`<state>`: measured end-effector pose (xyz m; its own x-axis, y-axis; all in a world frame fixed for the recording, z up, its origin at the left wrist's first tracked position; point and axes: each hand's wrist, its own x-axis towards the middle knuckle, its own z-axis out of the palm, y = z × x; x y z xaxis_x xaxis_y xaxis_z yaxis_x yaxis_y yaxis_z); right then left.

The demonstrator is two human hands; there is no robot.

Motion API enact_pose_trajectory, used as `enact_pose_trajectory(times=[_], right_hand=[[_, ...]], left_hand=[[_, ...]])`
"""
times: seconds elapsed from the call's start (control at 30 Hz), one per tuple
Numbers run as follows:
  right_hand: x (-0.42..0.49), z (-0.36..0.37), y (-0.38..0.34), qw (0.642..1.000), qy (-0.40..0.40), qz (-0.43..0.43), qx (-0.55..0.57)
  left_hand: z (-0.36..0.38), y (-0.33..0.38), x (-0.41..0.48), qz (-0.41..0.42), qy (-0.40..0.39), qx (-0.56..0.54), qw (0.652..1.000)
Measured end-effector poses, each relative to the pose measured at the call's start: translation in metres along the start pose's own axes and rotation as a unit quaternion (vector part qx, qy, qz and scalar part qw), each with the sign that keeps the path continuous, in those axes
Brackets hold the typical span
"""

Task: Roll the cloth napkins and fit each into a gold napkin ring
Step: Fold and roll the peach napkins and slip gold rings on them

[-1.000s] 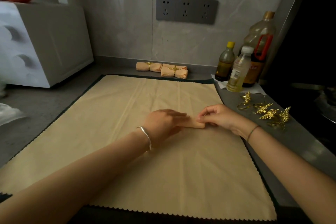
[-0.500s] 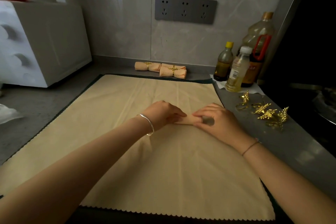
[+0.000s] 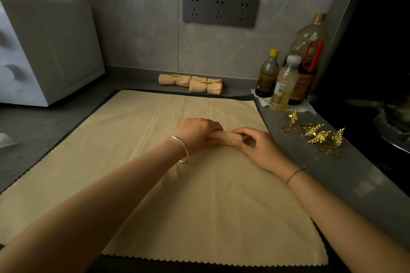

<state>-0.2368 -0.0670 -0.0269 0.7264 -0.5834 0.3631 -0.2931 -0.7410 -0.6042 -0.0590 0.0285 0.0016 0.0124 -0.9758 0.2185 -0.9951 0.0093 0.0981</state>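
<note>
A small peach napkin roll [image 3: 226, 137] lies across the middle of a large beige cloth [image 3: 177, 195]. My left hand [image 3: 198, 133] curls over its left end and my right hand [image 3: 257, 146] curls over its right end, so only a short middle stretch shows. Two rolled peach napkins [image 3: 190, 82] with gold rings lie by the back wall. Several loose gold leaf-shaped napkin rings [image 3: 315, 134] sit on the grey counter to the right of my right hand.
A white appliance [image 3: 44, 51] stands at the left. Three oil bottles [image 3: 286, 77] stand at the back right on a white sheet. A dark stove area [image 3: 377, 95] lies at the far right. A wall socket strip [image 3: 219, 9] is above.
Both hands have closed further over the roll and shifted slightly toward me. A second ago my right hand pinched the roll's right end with fingertips; now it lies over that end.
</note>
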Motion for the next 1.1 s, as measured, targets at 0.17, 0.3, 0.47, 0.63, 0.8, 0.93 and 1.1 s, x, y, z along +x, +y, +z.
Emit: enact_pose_trajectory(times=[0.17, 0.3, 0.47, 0.63, 0.8, 0.93, 1.1], right_hand=[[-0.005, -0.016, -0.005, 0.984, 0.040, 0.046, 0.166], [-0.016, -0.032, -0.007, 0.973, 0.035, 0.062, 0.220], [-0.031, -0.042, -0.003, 0.967, 0.043, 0.070, 0.243], [-0.043, -0.052, -0.003, 0.963, 0.063, 0.077, 0.251], [-0.051, -0.059, -0.007, 0.964, 0.057, 0.065, 0.253], [-0.057, -0.067, -0.013, 0.982, 0.050, 0.018, 0.182], [-0.059, -0.077, -0.023, 0.981, 0.027, 0.018, 0.190]], left_hand=[[-0.013, 0.009, 0.005, 0.001, 0.018, -0.130, 0.991], [-0.021, 0.019, 0.009, -0.005, -0.042, -0.215, 0.976], [-0.019, 0.039, 0.011, 0.026, -0.049, -0.191, 0.980], [-0.011, 0.065, 0.011, 0.060, 0.003, 0.002, 0.998], [-0.011, 0.075, 0.015, 0.077, 0.013, 0.081, 0.994], [-0.022, 0.078, 0.013, 0.034, -0.094, -0.146, 0.984], [-0.034, 0.075, 0.009, 0.038, -0.183, -0.272, 0.944]])
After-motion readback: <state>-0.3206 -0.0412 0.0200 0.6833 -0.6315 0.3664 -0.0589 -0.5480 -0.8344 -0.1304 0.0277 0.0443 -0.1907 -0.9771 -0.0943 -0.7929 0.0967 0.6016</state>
